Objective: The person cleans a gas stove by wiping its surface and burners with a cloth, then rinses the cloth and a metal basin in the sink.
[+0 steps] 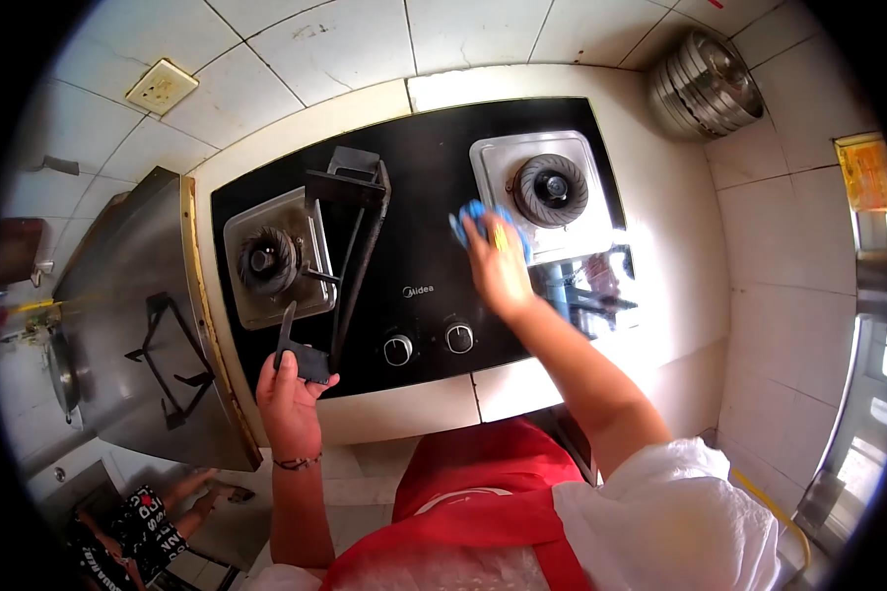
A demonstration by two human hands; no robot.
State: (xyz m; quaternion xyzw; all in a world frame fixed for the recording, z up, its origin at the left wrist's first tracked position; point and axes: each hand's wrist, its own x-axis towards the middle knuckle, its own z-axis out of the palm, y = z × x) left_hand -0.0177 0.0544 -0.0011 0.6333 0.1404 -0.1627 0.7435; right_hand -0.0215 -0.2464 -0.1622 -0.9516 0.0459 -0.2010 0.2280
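Note:
My left hand [291, 394] grips one corner of a black pan support [365, 231], which is lifted and tilted over the left side of the gas stove. Behind it, the left burner [266, 260] sits bare in its steel drip tray [254, 317]. My right hand [500, 271] presses a blue cloth [478, 212] against the left edge of the right drip tray [498, 150]. Just beyond my fingers is the right burner [552, 190], also without a support. My fingers hide part of the cloth. The black glass stove top [429, 197] lies between both hands.
Two control knobs [429, 342] are at the stove's front. A second pan support [172, 364] rests on the steel surface [118, 286] at left. Stacked steel pots [705, 87] stand in the back right corner. Another person [148, 532] is at the lower left.

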